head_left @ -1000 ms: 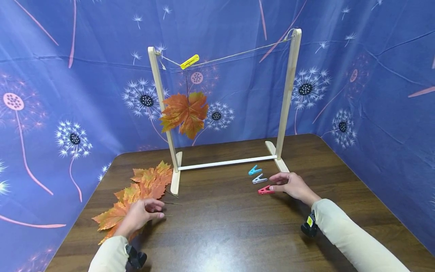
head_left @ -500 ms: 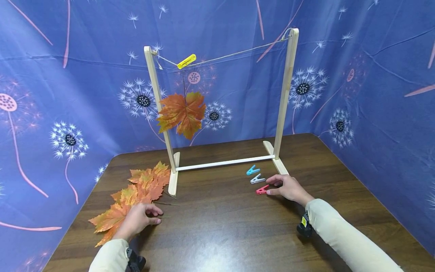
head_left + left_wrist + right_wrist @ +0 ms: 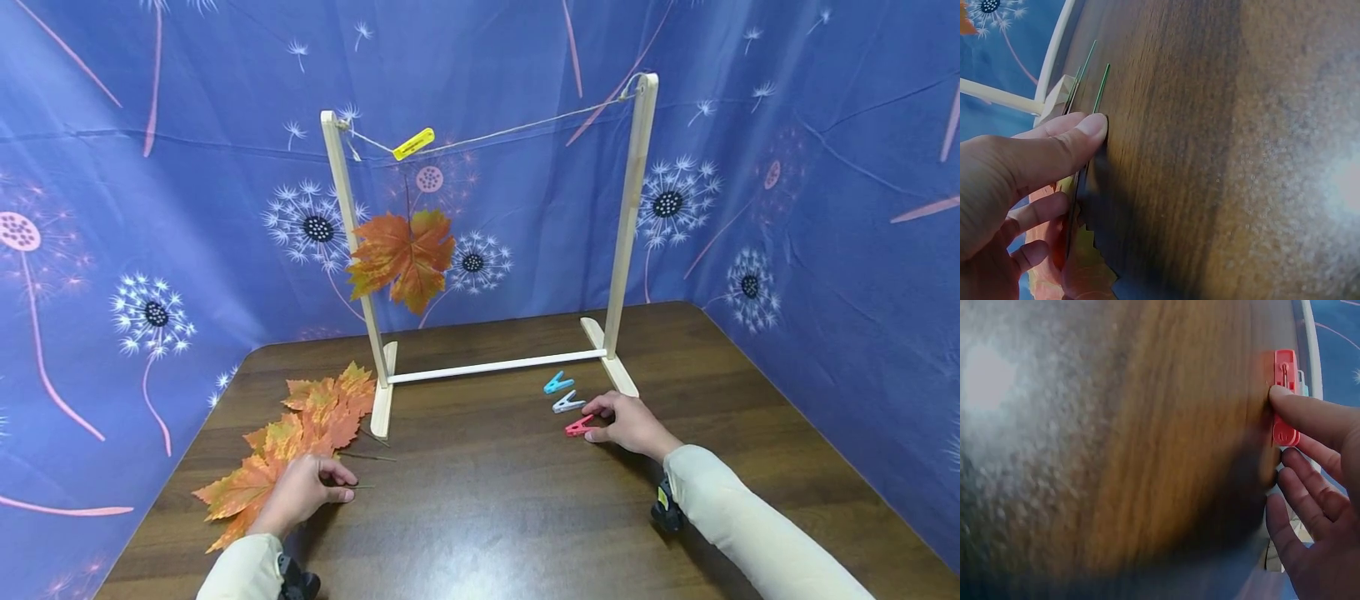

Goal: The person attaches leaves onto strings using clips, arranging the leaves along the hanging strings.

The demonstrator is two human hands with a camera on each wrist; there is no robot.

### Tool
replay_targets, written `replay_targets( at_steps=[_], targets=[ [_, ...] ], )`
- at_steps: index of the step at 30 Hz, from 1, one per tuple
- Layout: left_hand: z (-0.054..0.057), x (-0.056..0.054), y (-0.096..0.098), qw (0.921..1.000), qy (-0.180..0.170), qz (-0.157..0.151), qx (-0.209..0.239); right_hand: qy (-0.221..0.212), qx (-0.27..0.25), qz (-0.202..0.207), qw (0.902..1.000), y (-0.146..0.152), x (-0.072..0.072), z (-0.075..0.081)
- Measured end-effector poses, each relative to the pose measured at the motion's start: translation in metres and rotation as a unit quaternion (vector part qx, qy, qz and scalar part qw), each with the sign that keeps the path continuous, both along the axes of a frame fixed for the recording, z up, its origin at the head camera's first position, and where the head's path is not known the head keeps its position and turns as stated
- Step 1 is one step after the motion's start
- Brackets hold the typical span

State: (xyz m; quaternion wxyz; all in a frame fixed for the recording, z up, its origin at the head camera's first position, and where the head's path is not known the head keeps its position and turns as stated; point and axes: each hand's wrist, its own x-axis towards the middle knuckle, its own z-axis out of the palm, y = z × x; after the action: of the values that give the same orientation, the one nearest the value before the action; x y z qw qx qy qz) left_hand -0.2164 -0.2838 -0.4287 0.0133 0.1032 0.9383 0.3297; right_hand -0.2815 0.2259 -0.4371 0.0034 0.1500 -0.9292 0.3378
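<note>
My left hand is over the near end of a row of orange artificial maple leaves on the table. Its thumb and forefinger pinch a thin green leaf stem in the left wrist view, the other fingers loosely bent. On the right, my right hand holds a red clothespin between thumb and forefinger, close over the tabletop. Just beyond lie a white clothespin and a blue clothespin. One maple leaf hangs by its stem from a yellow clothespin on the string.
A wooden frame with a left post and a right post stands at the back of the brown table. String runs between the post tops, and a white rod joins the feet. Blue patterned cloth hangs behind.
My right thumb and forefinger have closed in on the red clothespin. The left hand has barely moved at the stem. The whole head view has shifted slightly.
</note>
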Motion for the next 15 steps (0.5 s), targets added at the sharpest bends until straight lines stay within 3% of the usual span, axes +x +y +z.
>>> replay_targets(
  at_steps=[15],
  targets=[
    [0.0017, -0.0004, 0.004, 0.9988, 0.018, 0.003, -0.046, -0.008, 0.033, -0.01, 0.9994, -0.0053, 0.002, 0.008]
  ],
)
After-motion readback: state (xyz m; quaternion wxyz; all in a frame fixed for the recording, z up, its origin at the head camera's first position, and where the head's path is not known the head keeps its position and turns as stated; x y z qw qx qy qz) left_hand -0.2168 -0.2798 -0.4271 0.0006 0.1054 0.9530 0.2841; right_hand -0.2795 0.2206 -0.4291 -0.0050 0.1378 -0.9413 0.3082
